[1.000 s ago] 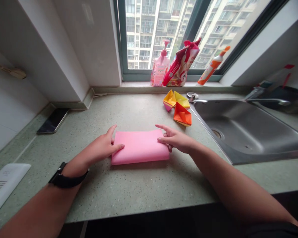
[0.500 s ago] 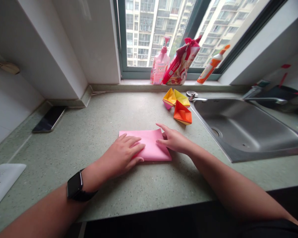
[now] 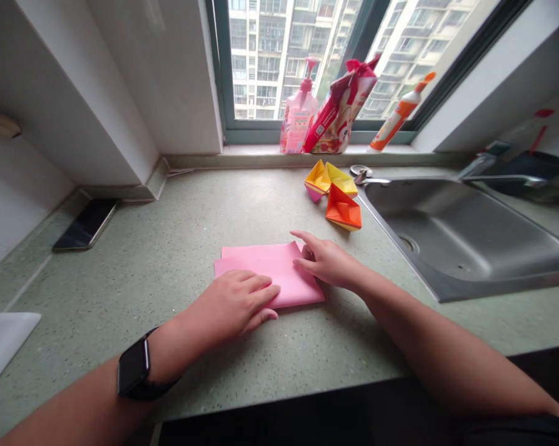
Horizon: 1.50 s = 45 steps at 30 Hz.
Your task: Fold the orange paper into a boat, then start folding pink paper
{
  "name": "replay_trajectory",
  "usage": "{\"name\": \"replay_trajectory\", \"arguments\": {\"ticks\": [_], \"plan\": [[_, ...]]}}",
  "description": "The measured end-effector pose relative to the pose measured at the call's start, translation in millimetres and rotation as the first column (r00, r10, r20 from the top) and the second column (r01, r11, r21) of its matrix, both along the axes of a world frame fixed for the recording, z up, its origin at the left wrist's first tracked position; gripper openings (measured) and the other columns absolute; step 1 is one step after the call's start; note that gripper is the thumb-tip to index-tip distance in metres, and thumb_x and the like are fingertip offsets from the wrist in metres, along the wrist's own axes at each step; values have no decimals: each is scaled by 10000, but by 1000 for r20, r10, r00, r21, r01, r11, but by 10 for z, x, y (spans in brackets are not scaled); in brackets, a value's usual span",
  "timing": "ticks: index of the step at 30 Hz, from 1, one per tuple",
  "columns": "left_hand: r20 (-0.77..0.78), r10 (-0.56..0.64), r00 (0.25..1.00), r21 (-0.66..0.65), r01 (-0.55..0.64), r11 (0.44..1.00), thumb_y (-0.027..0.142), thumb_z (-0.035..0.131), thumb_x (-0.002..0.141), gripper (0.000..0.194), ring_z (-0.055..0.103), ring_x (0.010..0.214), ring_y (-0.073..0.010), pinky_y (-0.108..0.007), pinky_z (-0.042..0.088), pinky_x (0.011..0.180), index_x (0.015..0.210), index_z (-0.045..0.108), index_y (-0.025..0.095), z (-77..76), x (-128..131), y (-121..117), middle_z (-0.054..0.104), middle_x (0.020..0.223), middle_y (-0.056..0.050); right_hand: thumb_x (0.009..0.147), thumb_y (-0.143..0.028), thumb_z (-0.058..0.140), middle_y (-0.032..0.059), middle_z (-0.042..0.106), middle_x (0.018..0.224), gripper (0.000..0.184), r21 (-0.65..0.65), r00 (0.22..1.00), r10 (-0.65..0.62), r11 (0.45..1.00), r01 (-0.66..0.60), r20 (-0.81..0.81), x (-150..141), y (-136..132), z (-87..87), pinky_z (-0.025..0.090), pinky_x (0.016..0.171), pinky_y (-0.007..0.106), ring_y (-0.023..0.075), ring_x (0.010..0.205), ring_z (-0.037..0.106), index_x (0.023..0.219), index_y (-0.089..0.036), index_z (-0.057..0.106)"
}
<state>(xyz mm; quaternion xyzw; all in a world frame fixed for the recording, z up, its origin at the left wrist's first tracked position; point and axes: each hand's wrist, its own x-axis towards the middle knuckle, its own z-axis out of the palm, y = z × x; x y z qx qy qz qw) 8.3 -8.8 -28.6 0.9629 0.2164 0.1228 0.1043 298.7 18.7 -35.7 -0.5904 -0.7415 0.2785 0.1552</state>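
- Between 2 bare hands, on a speckled green countertop, lies a folded sheet of pink paper, its long side running left to right.
- Over its near left part, the left hand rests palm down, fingers extended and pressing from above, closed around nothing. Above that hand's wrist sits a black smartwatch.
- At its right edge, the right hand appears to pinch the layers, thumb on top and fingers curled behind, index finger pointing out past the far corner. How firmly it holds, I cannot tell.
- Just beyond this pinch, clear of the fingers, sit 3 origami pieces: 1 red-orange, 1 yellow, 1 yellow-orange.
- Farther right of the pinch is a stainless-steel sink; well left of the flat palm lies a smartphone.
- Likely risks: left of the palm, 2 paper edges sit out of line, so hard pressure could set a crooked crease. If the pinch is loose, a sliding palm could skew the layers. By the thumb, the far corner looks lifted; pushing inward could buckle it.
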Motion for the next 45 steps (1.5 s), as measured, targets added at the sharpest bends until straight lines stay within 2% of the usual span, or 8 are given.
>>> {"name": "replay_trajectory", "arguments": {"ticks": [5,12,20,25,28,35,40,45], "plan": [[51,-47,998,15,46,999,403,478,1171,359,742,1126,-301,-469,597,988,1351,704,189,-8,20,-12,776,1329,-130,956,-258,668,-6,735,805,645,70,1000,-2,998,0,27,6,6,-66,424,697,315,193,734,637,1588,-197,552],[77,-38,996,20,37,999,331,459,1172,337,731,1192,-297,-467,592,1047,1370,693,191,-29,33,-26,757,1384,-129,935,-275,677,47,803,978,501,129,997,-70,990,66,27,26,7,-100,496,747,349,211,776,677,1435,-261,696],[74,-11,997,-10,12,1000,274,436,1168,364,707,1295,-303,-502,563,1136,1426,680,193,-48,51,-25,734,1443,-143,922,-244,645,35,773,890,592,139,994,-90,987,82,55,48,40,-123,495,772,363,230,810,677,1514,-228,634],[39,-21,999,-77,24,997,225,446,1133,452,597,1478,-348,-619,437,1269,1553,611,191,-83,43,1,612,1616,-167,924,-267,673,41,792,920,545,127,993,-109,987,103,45,37,54,-120,514,795,363,234,818,693,1469,-233,668],[26,-9,1000,-122,13,992,210,456,1112,506,543,1537,-341,-638,371,1309,1605,569,224,-115,29,19,566,1663,-156,924,-254,660,37,793,904,544,146,994,-100,985,92,50,49,62,-142,515,791,359,234,815,694,1468,-232,668],[-39,63,997,-171,-69,983,357,441,1146,525,410,1628,-378,-737,148,1350,1657,499,254,-162,34,54,478,1734,-142,937,-286,625,46,787,898,533,171,994,-95,982,85,46,70,47,-198,515,783,378,240,794,686,1467,-245,664],[-102,160,982,-231,-180,956,467,435,1146,565,355,1639,-450,-839,91,1297,1671,475,259,-128,40,76,422,1761,-171,946,-318,600,63,780,915,544,156,994,-96,984,88,43,65,26,-189,518,788,405,251,796,683,1477,-208,652],[-165,194,967,-257,-232,938,464,426,1150,584,287,1665,-458,-841,101,1295,1695,433,254,-117,49,33,366,1788,-178,962,-351,604,73,778,937,556,153,992,-103,984,92,69,62,-10,-183,532,786,416,263,808,689,1499,-215,636]]}}
